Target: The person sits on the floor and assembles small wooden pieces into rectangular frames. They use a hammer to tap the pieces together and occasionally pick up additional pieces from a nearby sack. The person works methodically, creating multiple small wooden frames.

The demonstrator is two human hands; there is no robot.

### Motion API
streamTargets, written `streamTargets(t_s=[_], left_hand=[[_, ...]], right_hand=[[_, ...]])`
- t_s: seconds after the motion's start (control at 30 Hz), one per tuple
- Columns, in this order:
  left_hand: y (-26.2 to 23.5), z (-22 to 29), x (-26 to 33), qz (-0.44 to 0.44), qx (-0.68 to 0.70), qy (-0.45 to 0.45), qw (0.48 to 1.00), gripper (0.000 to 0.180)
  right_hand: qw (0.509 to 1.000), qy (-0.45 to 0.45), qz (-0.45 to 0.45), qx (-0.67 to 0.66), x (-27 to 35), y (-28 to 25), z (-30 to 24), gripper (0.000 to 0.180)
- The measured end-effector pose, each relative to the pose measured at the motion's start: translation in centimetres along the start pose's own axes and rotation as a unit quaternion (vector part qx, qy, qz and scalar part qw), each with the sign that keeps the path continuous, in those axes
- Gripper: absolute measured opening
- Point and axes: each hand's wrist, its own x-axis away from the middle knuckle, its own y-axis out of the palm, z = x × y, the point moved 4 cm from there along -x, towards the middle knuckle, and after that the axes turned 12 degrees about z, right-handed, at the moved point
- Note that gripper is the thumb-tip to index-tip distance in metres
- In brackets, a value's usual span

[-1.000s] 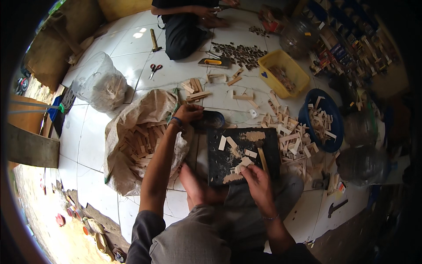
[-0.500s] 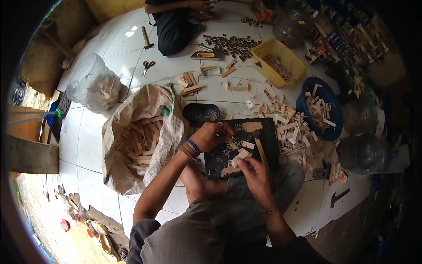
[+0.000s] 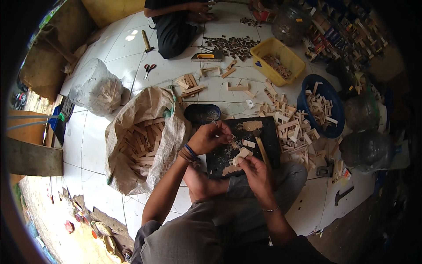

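My right hand [image 3: 257, 175] pinches a small pale wooden piece [image 3: 242, 153] over a black board [image 3: 215, 166] in front of my crossed legs. The fingertips of my left hand [image 3: 212, 137] are pressed together just beyond it, at the board's left half; what they hold, if anything, is too small to make out. Between the hands, small thin bits [image 3: 236, 144] lie scattered on the board. Another short wooden block [image 3: 249, 143] rests there. A hammer [image 3: 263, 151] with a wooden handle lies at the board's right side, next to my right hand.
Left of the board stands an open sack [image 3: 171, 145] of wooden pieces. A dark oval tray [image 3: 198, 113] sits beyond. To the right are a heap of wooden pieces [image 3: 293, 132], a blue basin [image 3: 336, 131] and a yellow tub [image 3: 263, 48]. Another person [image 3: 176, 37] sits at the far side.
The whole view has shifted slightly. My left hand stays over the board with its fingertips together, and my right hand still holds the wooden piece in nearly the same place.
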Motion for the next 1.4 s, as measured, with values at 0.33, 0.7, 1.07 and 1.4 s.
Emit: streamTargets(t_s=[0.33, 0.7, 1.07, 1.4], left_hand=[[1.2, -3.1, 3.8, 0.165, 0.334, -0.250, 0.894, 0.030], [3.8, -3.1, 4.0, 0.147, 0.450, -0.260, 0.842, 0.038], [4.5, -0.8, 4.6, 0.173, 0.375, -0.202, 0.888, 0.037], [4.6, -0.2, 5.6, 0.183, 0.252, -0.071, 0.948, 0.032]], right_hand=[[1.000, 0.000, -0.004, -0.006, 0.1, -0.1, -0.5, 0.030], [1.000, -0.002, -0.008, -0.001, 0.0, 0.0, -0.3, 0.029], [0.999, 0.019, -0.006, -0.030, 0.1, 0.0, -0.4, 0.026], [1.000, 0.009, -0.003, -0.028, 0.2, 0.0, -0.3, 0.028]])
